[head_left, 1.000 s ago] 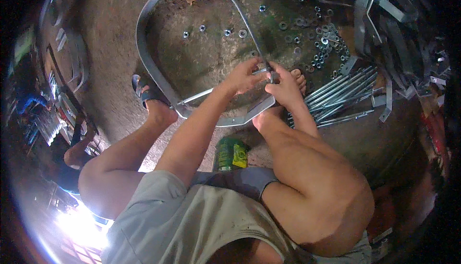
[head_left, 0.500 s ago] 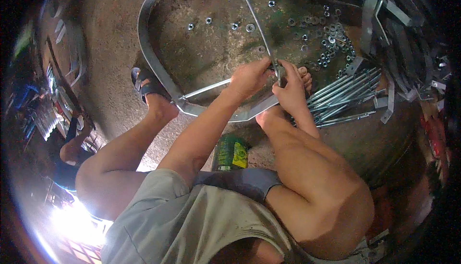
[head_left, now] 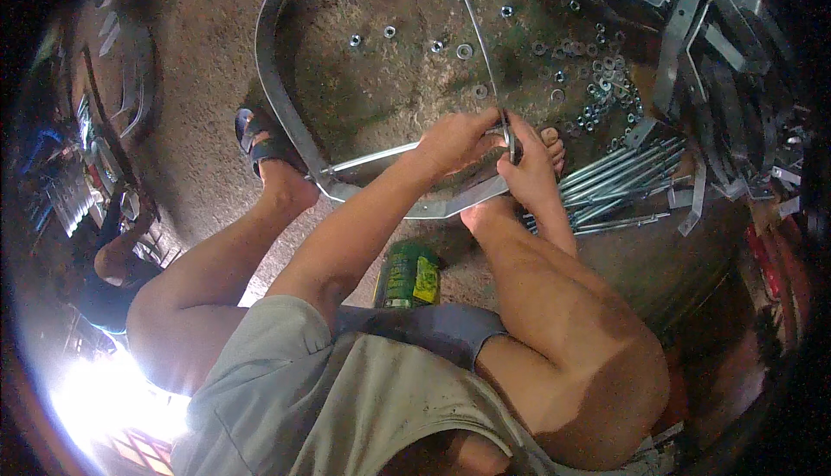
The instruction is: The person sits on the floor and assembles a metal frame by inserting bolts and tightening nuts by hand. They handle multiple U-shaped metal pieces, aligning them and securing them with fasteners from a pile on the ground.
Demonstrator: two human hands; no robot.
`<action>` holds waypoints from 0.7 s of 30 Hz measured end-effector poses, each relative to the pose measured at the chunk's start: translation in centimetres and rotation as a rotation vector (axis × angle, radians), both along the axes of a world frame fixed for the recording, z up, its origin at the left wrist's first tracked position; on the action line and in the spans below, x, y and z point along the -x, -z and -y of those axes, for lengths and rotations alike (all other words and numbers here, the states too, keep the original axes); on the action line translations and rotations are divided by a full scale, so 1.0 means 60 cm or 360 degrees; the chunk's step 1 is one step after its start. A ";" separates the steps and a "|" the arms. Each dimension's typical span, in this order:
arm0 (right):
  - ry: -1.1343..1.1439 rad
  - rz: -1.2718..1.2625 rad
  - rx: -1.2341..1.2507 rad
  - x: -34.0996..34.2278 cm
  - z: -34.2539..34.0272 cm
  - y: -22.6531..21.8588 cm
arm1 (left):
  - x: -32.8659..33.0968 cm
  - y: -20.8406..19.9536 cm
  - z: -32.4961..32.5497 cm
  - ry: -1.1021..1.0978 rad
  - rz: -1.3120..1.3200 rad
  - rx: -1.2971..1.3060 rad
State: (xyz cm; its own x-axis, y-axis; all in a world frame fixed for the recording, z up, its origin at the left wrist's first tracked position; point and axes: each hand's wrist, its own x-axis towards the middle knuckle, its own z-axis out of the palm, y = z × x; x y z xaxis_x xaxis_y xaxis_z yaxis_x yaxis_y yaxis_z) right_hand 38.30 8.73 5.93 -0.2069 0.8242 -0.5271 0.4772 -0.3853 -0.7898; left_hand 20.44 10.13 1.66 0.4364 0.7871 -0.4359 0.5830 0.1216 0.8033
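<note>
A bent flat metal frame (head_left: 275, 69) forms a large loop lying in front of me, between my feet. A thin metal rod (head_left: 372, 159) crosses its near part, from the left corner toward the right side. My left hand (head_left: 460, 142) lies over the rod's right end, fingers closed around it and touching the frame's side. Just to the right, my right hand (head_left: 530, 166) pinches the frame's right side between thumb and fingers. The rod's end and anything small between the fingertips are hidden.
Loose nuts and washers (head_left: 606, 82) lie scattered on the floor, with a bundle of threaded rods (head_left: 623, 177) at the right. Bent metal brackets (head_left: 692, 43) pile up at the far right. A green container (head_left: 407, 275) stands between my legs. Another person's arm (head_left: 121, 260) shows at left.
The view has shifted slightly, so the floor items sit a little differently. Both hands stay at the frame's right side, with only small finger movement.
</note>
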 end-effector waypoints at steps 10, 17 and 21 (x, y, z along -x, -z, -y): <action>0.0098 0.0250 -0.0012 0.010 0.009 -0.017 | -0.010 -0.019 0.007 -0.0026 -0.0147 -0.0054; 0.0143 0.0124 0.0136 -0.005 0.011 0.003 | -0.015 -0.017 0.008 -0.0077 -0.0120 -0.0102; 0.0082 0.0134 0.0235 0.003 -0.014 -0.036 | -0.016 -0.005 0.018 -0.0042 -0.0193 -0.0067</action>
